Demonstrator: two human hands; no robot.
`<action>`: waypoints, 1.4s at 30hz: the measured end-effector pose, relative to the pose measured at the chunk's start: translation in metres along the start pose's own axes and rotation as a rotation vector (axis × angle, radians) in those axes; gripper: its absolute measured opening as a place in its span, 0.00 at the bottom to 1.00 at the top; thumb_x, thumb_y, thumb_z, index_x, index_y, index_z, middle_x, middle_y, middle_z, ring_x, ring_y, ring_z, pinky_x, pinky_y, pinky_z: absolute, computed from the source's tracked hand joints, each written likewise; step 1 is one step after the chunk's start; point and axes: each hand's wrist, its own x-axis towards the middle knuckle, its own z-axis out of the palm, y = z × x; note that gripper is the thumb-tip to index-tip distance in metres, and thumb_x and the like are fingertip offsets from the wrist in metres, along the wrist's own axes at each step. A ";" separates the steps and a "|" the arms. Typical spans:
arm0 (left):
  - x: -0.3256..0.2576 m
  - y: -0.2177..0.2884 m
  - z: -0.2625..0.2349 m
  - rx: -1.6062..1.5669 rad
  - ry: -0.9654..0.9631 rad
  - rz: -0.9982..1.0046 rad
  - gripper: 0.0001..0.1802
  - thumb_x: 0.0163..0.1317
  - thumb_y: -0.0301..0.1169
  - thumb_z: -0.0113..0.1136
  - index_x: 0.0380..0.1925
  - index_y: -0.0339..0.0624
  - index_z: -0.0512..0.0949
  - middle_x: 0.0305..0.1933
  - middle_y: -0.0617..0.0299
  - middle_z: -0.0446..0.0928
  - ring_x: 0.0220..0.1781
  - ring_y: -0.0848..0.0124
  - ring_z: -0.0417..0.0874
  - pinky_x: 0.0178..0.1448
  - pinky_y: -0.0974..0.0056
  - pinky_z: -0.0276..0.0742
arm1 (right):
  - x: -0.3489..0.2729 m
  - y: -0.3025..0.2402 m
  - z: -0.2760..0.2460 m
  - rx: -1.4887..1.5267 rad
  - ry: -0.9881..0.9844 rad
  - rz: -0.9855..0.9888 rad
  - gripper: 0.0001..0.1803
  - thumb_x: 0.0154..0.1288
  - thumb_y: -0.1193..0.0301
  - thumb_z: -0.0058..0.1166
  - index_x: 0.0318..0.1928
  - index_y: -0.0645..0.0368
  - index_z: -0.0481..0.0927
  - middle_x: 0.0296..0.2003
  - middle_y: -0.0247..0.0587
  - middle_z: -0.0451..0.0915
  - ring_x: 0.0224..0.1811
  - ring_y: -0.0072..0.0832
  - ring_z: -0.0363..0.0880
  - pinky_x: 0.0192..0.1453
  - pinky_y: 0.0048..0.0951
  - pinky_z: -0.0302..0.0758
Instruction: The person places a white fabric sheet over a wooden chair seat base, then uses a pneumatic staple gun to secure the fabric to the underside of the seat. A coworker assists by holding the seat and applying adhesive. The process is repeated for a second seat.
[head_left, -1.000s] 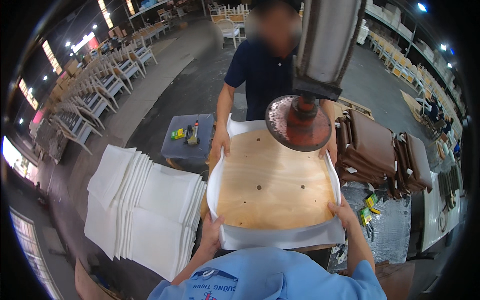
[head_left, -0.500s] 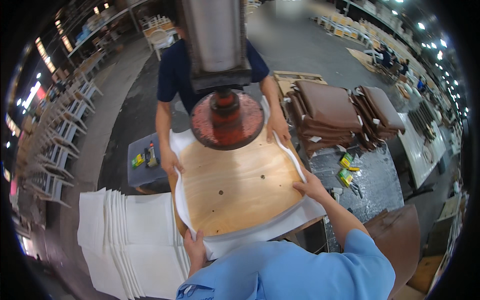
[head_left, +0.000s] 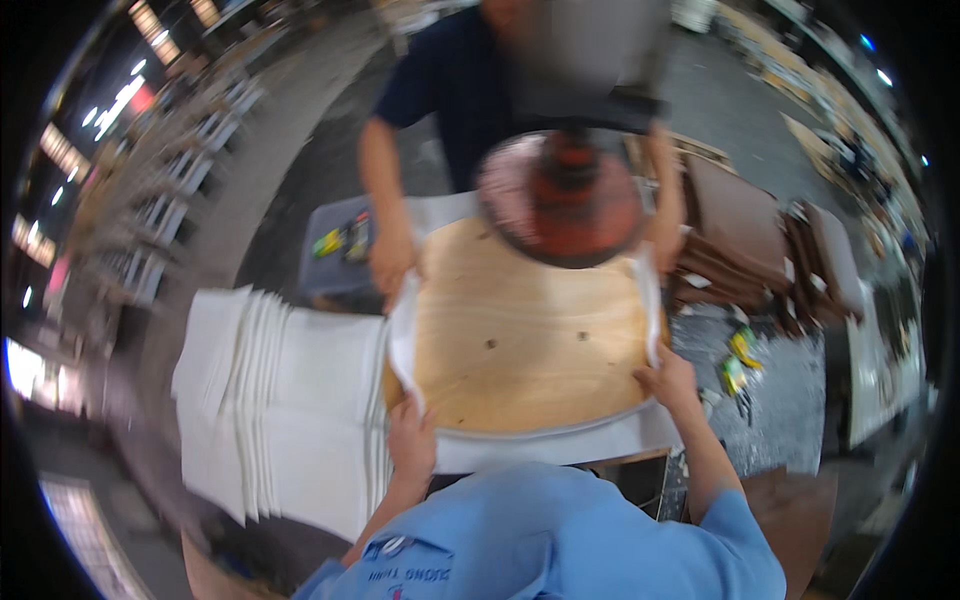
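In front of me lies a pale plywood seat panel (head_left: 535, 375) with small dark holes, on a white padding sheet (head_left: 560, 452) whose edges turn up around its sides. My left hand (head_left: 412, 440) is closed on the sheet's edge at the near left corner. At the near right side, my right hand (head_left: 668, 380) pinches the sheet's edge against the panel, thumb toward the wood. Across from me, a co-worker's hands (head_left: 393, 262) grip the far left and far right sides. A round red press plate (head_left: 510, 195) hangs over the panel's far part and hides some of it.
White sheets (head_left: 325, 390) are stacked at the left. A grey bin (head_left: 325, 275) with small tools stands behind them. Brown cushion covers (head_left: 735, 215) are piled at the right, beyond a worktable (head_left: 780, 410) carrying yellow-green packs. A press column (head_left: 600, 50) rises ahead.
My view has shifted, so the scene sits further right and is blurred. Both my hands still hold the sheet's edges. The co-worker's left-side hand is now further up the panel's side.
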 end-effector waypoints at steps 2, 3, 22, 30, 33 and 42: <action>0.000 0.003 -0.002 0.098 -0.014 -0.016 0.33 0.74 0.38 0.70 0.75 0.34 0.77 0.59 0.43 0.82 0.60 0.43 0.86 0.62 0.43 0.83 | 0.000 -0.006 -0.002 -0.039 0.018 -0.057 0.50 0.62 0.54 0.78 0.81 0.60 0.74 0.54 0.66 0.90 0.59 0.59 0.90 0.65 0.50 0.85; 0.001 0.003 -0.005 0.191 -0.021 0.018 0.34 0.74 0.39 0.69 0.75 0.34 0.77 0.57 0.44 0.82 0.58 0.44 0.86 0.61 0.43 0.83 | 0.000 -0.009 -0.003 -0.046 0.003 -0.099 0.50 0.62 0.54 0.78 0.80 0.60 0.74 0.53 0.66 0.90 0.58 0.59 0.90 0.64 0.50 0.85; 0.046 -0.009 -0.024 0.040 -0.081 -0.035 0.22 0.81 0.45 0.62 0.37 0.37 0.88 0.42 0.42 0.83 0.45 0.42 0.85 0.52 0.40 0.79 | -0.002 0.000 0.015 -0.283 -0.033 0.041 0.49 0.66 0.40 0.72 0.81 0.51 0.74 0.45 0.61 0.92 0.50 0.60 0.91 0.55 0.57 0.85; 0.113 -0.032 -0.018 -0.638 -0.089 -0.390 0.16 0.77 0.34 0.70 0.54 0.31 0.84 0.44 0.58 0.86 0.43 0.73 0.83 0.48 0.65 0.80 | 0.042 0.026 -0.022 0.128 0.063 0.124 0.34 0.73 0.44 0.67 0.65 0.58 0.88 0.47 0.61 0.92 0.52 0.60 0.92 0.56 0.54 0.85; 0.118 -0.034 -0.014 -0.840 -0.130 -0.406 0.15 0.75 0.31 0.72 0.52 0.31 0.83 0.42 0.59 0.86 0.42 0.72 0.83 0.49 0.63 0.80 | 0.080 0.032 -0.014 0.362 0.099 0.319 0.25 0.74 0.51 0.64 0.56 0.59 0.92 0.48 0.60 0.92 0.54 0.58 0.92 0.57 0.52 0.85; 0.073 0.037 -0.016 -0.144 0.366 0.412 0.09 0.67 0.24 0.71 0.44 0.37 0.81 0.45 0.52 0.82 0.49 0.53 0.82 0.57 0.51 0.78 | 0.074 0.013 0.017 0.166 0.276 0.241 0.23 0.77 0.49 0.64 0.52 0.56 0.91 0.52 0.56 0.92 0.58 0.56 0.90 0.65 0.54 0.85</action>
